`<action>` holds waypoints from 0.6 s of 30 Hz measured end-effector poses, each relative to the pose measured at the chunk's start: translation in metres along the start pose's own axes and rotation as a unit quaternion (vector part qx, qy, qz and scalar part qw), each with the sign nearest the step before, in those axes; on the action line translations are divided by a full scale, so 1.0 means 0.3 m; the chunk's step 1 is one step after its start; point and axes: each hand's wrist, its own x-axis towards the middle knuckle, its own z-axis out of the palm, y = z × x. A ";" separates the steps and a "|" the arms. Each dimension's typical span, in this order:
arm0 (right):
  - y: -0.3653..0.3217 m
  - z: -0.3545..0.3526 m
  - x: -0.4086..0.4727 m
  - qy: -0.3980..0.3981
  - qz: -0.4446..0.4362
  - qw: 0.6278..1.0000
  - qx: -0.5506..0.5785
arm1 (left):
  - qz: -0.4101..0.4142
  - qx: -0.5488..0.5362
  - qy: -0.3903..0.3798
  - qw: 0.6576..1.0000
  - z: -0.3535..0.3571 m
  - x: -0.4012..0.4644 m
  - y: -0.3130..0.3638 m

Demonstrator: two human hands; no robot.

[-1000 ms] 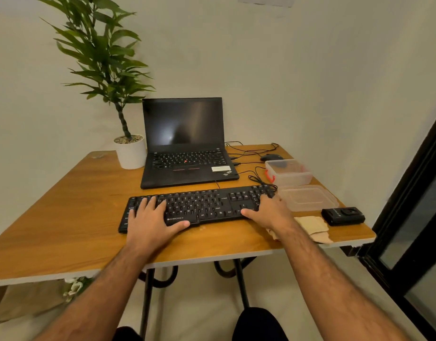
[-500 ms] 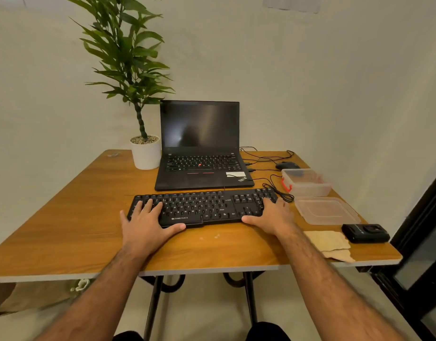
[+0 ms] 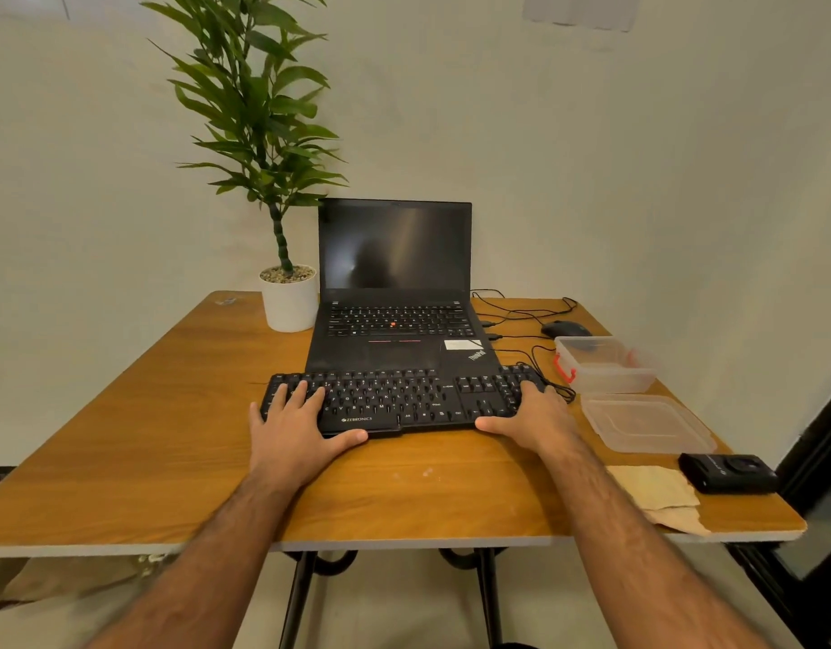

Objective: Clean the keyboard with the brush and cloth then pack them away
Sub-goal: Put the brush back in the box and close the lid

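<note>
The black Zebronics keyboard (image 3: 404,399) lies across the middle of the wooden table (image 3: 123,437), right in front of me. My left hand (image 3: 294,430) rests flat on its left end, fingers straight over the keys, thumb along the front edge. My right hand (image 3: 530,416) covers the right end, fingers over the number pad and thumb at the front edge; neither hand grips anything. The tan cloth (image 3: 657,491) lies folded at the table's near right corner, beside my right forearm. I cannot pick out the brush. Past the keyboard's right end stands a clear plastic box (image 3: 605,365) with a red latch, its lid (image 3: 647,423) flat just in front of it. A small black device (image 3: 727,471) sits near the cloth. Behind the keyboard, an open laptop (image 3: 394,292), a mouse (image 3: 565,328) and a potted plant (image 3: 282,189).
</note>
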 end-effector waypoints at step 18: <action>-0.011 0.016 0.004 0.017 -0.012 1.000 -0.023 | 0.002 0.002 0.016 1.000 0.008 0.021 -0.002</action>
